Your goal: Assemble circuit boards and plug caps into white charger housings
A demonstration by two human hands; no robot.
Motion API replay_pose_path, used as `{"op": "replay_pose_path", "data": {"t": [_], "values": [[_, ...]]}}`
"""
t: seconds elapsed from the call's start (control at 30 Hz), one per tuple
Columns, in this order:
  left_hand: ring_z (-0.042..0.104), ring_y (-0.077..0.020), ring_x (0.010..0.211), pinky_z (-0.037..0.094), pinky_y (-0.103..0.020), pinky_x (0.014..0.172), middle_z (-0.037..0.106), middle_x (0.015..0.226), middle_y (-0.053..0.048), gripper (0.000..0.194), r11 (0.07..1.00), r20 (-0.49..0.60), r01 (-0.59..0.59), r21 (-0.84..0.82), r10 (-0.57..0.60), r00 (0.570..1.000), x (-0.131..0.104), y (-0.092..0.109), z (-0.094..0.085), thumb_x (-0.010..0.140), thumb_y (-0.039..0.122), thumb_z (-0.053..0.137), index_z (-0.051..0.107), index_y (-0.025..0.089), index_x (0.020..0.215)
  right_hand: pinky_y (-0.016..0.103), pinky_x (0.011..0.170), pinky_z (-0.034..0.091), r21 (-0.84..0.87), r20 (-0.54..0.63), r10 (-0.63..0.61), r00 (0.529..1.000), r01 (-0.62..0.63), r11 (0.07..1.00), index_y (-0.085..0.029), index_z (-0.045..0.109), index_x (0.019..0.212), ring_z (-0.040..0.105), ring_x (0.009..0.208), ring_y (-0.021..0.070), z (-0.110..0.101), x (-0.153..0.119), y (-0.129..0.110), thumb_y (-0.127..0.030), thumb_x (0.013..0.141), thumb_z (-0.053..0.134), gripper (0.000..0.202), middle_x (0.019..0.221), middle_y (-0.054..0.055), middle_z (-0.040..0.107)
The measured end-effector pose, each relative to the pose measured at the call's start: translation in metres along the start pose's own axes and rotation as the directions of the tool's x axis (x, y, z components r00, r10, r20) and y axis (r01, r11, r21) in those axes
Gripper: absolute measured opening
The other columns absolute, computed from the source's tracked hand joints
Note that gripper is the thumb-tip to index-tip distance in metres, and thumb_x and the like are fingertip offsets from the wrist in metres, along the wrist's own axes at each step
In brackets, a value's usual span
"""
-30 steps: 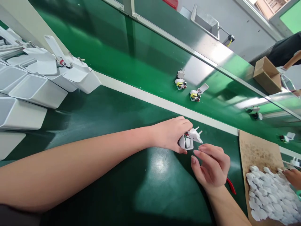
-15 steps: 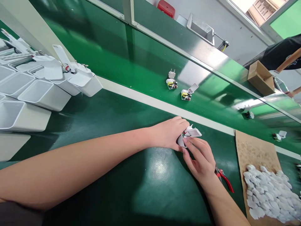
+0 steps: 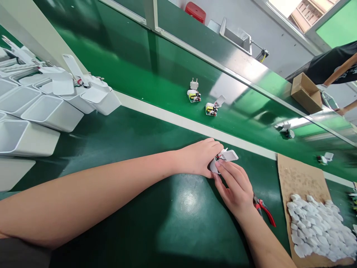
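Observation:
My left hand (image 3: 198,157) is wrapped round a white plastic power adapter housing (image 3: 215,168) above the green work surface. A white plug cover (image 3: 230,155) with prongs sticks out at its open end, tilted, and thin wires and a bit of circuit board show beneath it. The fingertips and thumb of my right hand (image 3: 237,189) pinch the near side of the same housing. My fingers hide much of it. Red-handled pliers (image 3: 264,211) lie just right of my right hand.
Stacked white housings (image 3: 52,111) stand at left, some with plug covers on top. Circuit boards with plugs (image 3: 211,108) ride on the green belt (image 3: 164,83) beyond a pale rail. White pads (image 3: 315,227) lie on cardboard (image 3: 302,171). Another person (image 3: 331,65) stands by a box (image 3: 306,93).
The circuit boards on the belt have shifted left. Both hands stay on the adapter housing, and my right fingers have barely moved.

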State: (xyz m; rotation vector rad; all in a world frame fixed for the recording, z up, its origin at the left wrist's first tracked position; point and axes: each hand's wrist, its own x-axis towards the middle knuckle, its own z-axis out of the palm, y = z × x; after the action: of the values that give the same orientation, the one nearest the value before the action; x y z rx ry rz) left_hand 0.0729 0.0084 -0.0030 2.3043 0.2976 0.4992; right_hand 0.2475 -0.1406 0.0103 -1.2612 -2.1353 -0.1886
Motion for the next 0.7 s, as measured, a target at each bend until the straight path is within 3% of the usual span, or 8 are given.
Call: {"op": "replay_pose_path", "data": {"t": [0.17, 0.3, 0.37, 0.47, 0.6, 0.7], "values": [[0.058, -0.0284, 0.101, 0.049, -0.038, 0.083, 0.062, 0.106, -0.008, 0.044, 1.0, -0.009, -0.002, 0.021, 0.002, 1.0, -0.002, -0.002, 0.002, 0.079, 0.029, 0.087, 0.051, 0.02, 0.101, 0.05, 0.101, 0.069, 0.025, 0.013, 0.071, 0.997, -0.071, 0.997, -0.026, 0.057, 0.159, 0.076, 0.119, 0.0302, 0.002, -0.004, 0.001, -0.004, 0.09, 0.081, 0.076, 0.133, 0.014, 0.076], [0.059, -0.0328, 0.113, 0.051, -0.042, 0.092, 0.064, 0.118, -0.013, 0.054, 1.0, -0.043, 0.001, 0.02, 0.0, 0.999, -0.004, -0.002, 0.003, 0.081, 0.035, 0.09, 0.054, 0.017, 0.117, 0.047, 0.104, 0.068, 0.099, -0.037, 0.239, 0.97, -0.235, 0.967, -0.031, 0.066, 0.15, 0.075, 0.121, 0.0279, 0.004, -0.007, 0.005, -0.007, 0.092, 0.08, 0.064, 0.133, 0.012, 0.074], [0.058, -0.0343, 0.123, 0.051, -0.044, 0.099, 0.063, 0.13, -0.015, 0.072, 1.0, -0.062, 0.0, -0.028, -0.002, 0.998, -0.005, -0.002, 0.003, 0.078, 0.037, 0.094, 0.051, 0.016, 0.132, 0.044, 0.098, 0.07, 0.238, -0.054, 0.398, 0.916, -0.376, 0.896, -0.033, 0.072, 0.142, 0.073, 0.122, 0.027, 0.005, -0.008, 0.01, -0.013, 0.095, 0.078, 0.051, 0.131, 0.01, 0.073], [0.059, -0.032, 0.127, 0.051, -0.043, 0.104, 0.062, 0.138, -0.013, 0.089, 0.987, -0.08, 0.019, -0.157, -0.032, 0.996, -0.007, -0.001, 0.002, 0.077, 0.034, 0.096, 0.043, 0.021, 0.148, 0.041, 0.087, 0.071, 0.491, -0.012, 0.631, 0.775, -0.545, 0.679, -0.03, 0.075, 0.133, 0.075, 0.115, 0.0255, 0.008, -0.009, 0.019, -0.025, 0.099, 0.076, 0.035, 0.128, 0.01, 0.072], [0.063, -0.0274, 0.125, 0.053, -0.04, 0.1, 0.063, 0.138, -0.012, 0.079, 0.947, -0.085, 0.043, -0.319, -0.074, 0.994, -0.009, 0.002, -0.002, 0.089, 0.033, 0.087, 0.042, 0.028, 0.154, 0.034, 0.073, 0.069, 0.697, 0.1, 0.776, 0.623, -0.6, 0.393, -0.024, 0.074, 0.127, 0.076, 0.091, 0.0194, 0.011, -0.011, 0.029, -0.036, 0.098, 0.078, 0.032, 0.12, 0.009, 0.076], [0.061, -0.0267, 0.131, 0.051, -0.039, 0.106, 0.063, 0.144, -0.011, 0.064, 0.938, -0.09, 0.007, -0.348, -0.041, 0.995, -0.008, 0.006, -0.006, 0.096, 0.034, 0.08, 0.05, 0.03, 0.152, 0.031, 0.066, 0.065, 0.736, 0.137, 0.814, 0.565, -0.608, 0.298, -0.021, 0.075, 0.121, 0.075, 0.085, 0.0188, 0.011, -0.012, 0.033, -0.042, 0.096, 0.08, 0.033, 0.115, 0.011, 0.078]]}}
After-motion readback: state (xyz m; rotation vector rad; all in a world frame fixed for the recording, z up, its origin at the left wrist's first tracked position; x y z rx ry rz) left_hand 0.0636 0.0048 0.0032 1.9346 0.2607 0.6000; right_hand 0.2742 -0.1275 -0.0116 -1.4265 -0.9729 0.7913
